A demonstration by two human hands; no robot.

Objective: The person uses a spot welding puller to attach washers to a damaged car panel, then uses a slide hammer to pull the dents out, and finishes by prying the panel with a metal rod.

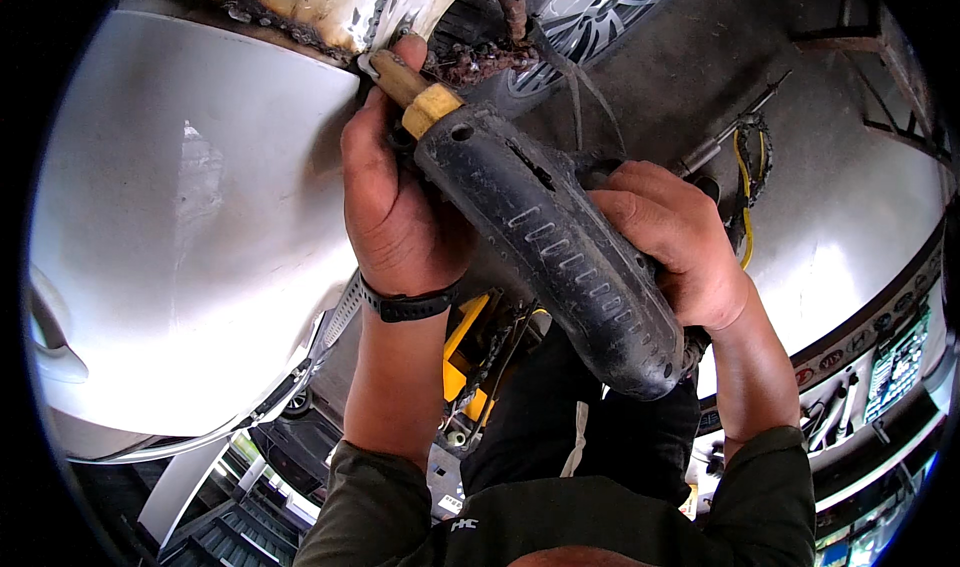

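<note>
A black handheld welding gun (pixel 545 242) with a brass nozzle (pixel 402 82) slants up and left across the middle of the view. My right hand (pixel 675 237) grips it from the right side, its fingers wrapped round the handle. Around the front end, near the brass collar, my left hand (pixel 400 217) is closed, with some fingers hidden behind the gun. One left fingertip shows beyond the nozzle. The nozzle's tip meets, or almost meets, a bare, ragged metal edge (pixel 395 12) at the corner of a white car panel (pixel 190 217). Scorched, rough weld marks (pixel 290 32) run along that seam.
A car wheel (pixel 600 12) with a silver rim stands at the upper right, beside rusty metal parts (pixel 480 64). A long metal tool (pixel 725 132) with a yellow cable lies on the floor to the right. A metal stand (pixel 870 47) is at the far right.
</note>
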